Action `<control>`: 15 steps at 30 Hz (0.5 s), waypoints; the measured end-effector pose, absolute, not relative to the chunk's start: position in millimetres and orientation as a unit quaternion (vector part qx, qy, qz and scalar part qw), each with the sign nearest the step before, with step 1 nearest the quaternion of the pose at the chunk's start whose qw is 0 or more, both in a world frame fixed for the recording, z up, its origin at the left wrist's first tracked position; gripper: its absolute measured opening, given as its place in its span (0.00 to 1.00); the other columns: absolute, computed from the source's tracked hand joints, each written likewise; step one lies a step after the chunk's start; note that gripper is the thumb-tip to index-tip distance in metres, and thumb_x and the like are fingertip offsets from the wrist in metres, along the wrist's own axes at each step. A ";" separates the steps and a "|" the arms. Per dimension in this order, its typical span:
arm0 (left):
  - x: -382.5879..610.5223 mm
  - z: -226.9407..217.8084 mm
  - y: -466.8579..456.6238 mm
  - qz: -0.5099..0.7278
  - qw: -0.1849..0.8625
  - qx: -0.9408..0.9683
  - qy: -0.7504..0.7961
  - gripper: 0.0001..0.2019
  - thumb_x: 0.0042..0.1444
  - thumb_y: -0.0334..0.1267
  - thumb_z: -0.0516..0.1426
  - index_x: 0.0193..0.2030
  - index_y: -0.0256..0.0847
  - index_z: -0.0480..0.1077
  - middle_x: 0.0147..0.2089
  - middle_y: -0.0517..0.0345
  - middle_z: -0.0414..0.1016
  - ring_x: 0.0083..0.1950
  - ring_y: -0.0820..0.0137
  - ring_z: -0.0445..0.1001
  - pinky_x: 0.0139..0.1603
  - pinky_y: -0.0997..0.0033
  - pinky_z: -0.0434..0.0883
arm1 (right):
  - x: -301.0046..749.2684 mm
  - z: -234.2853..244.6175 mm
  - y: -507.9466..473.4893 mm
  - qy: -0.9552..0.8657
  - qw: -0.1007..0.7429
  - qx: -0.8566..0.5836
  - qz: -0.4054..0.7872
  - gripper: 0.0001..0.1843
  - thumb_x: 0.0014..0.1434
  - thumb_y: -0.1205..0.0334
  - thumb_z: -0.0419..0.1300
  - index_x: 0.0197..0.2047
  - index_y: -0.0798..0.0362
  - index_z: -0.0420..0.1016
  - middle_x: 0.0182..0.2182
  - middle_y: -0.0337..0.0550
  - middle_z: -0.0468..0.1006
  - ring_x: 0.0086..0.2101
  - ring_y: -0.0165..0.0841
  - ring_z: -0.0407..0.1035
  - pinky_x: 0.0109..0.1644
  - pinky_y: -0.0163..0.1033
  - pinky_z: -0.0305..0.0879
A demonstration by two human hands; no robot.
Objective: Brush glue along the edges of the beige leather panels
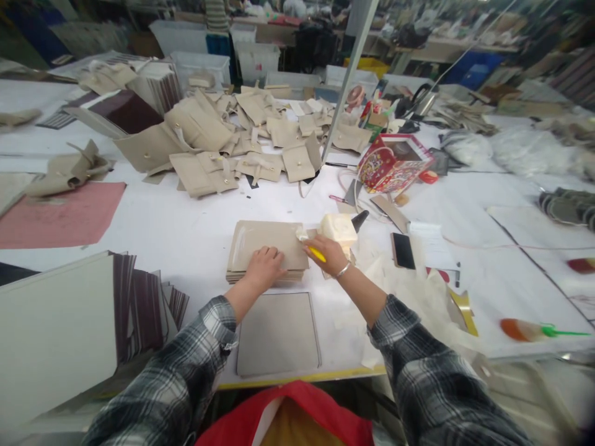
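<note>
My right hand [329, 253] is closed around a brush [317, 252] with a yellow handle. Its pale bristle end touches the right side of a stack of beige panels [260, 232]. A wet-looking streak shows along the top panel's left side. My left hand [266, 266] lies on the near part of that stack, fingers resting on the surface, holding nothing. Just beyond my right hand stands a whitish tub [338, 228], its contents unclear. Nearer to me, a flat grey-beige panel with a dark edge [277, 334] lies on the white table.
Beige pouches [204, 173] are heaped at the back. A pile of large boards [60, 328] stands at left. To the right are a phone [402, 250], papers [430, 241] and an orange bottle with a green nozzle [525, 330]. A slanted metal pole [348, 80] rises behind a red patterned box [395, 164].
</note>
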State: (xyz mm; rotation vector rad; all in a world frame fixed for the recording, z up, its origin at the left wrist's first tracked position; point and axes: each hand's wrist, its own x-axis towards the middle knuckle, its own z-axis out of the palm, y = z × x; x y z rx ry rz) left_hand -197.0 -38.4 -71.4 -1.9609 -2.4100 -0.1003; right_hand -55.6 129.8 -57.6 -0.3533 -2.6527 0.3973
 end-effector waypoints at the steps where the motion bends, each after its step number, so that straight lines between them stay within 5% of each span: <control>1: -196.4 -69.6 -38.4 -0.025 0.012 -0.636 -0.771 0.19 0.54 0.49 0.56 0.46 0.37 0.67 0.45 0.46 0.68 0.48 0.58 0.63 0.44 0.60 0.62 | -41.9 -60.1 115.3 -0.969 0.197 -0.097 0.110 0.13 0.61 0.57 0.53 0.42 0.54 0.76 0.30 0.45 0.74 0.30 0.30 0.66 0.35 0.35 0.60; 5: -193.2 -60.2 -43.0 0.004 -0.010 -0.667 -0.745 0.17 0.55 0.48 0.55 0.44 0.34 0.68 0.42 0.45 0.69 0.45 0.59 0.66 0.42 0.64 0.64 | 20.6 -62.0 61.9 -0.972 0.205 -0.068 0.089 0.12 0.61 0.59 0.54 0.42 0.53 0.75 0.26 0.42 0.73 0.28 0.29 0.65 0.33 0.34 0.60; 9: -187.4 -52.5 -51.1 0.029 -0.036 -0.679 -0.732 0.15 0.57 0.43 0.54 0.44 0.34 0.67 0.41 0.46 0.70 0.44 0.59 0.68 0.39 0.65 0.65 | 57.3 -50.0 37.2 -0.905 0.325 -0.168 0.219 0.11 0.59 0.62 0.56 0.44 0.53 0.73 0.32 0.42 0.77 0.31 0.29 0.70 0.36 0.35 0.66; 12: -182.9 -50.2 -52.8 0.031 -0.052 -0.670 -0.740 0.13 0.57 0.41 0.54 0.44 0.35 0.68 0.41 0.47 0.70 0.44 0.61 0.69 0.39 0.66 0.66 | 42.3 -42.4 43.6 -0.828 0.398 -0.275 0.284 0.11 0.61 0.59 0.53 0.43 0.53 0.73 0.32 0.42 0.77 0.27 0.28 0.70 0.35 0.37 0.69; 15: -180.7 -49.1 -50.0 0.023 -0.056 -0.651 -0.757 0.12 0.54 0.42 0.57 0.41 0.37 0.71 0.42 0.47 0.70 0.46 0.60 0.69 0.40 0.66 0.66 | -10.3 -38.0 62.1 -0.842 0.376 -0.300 0.242 0.15 0.62 0.55 0.50 0.43 0.53 0.74 0.36 0.45 0.78 0.32 0.31 0.72 0.39 0.39 0.69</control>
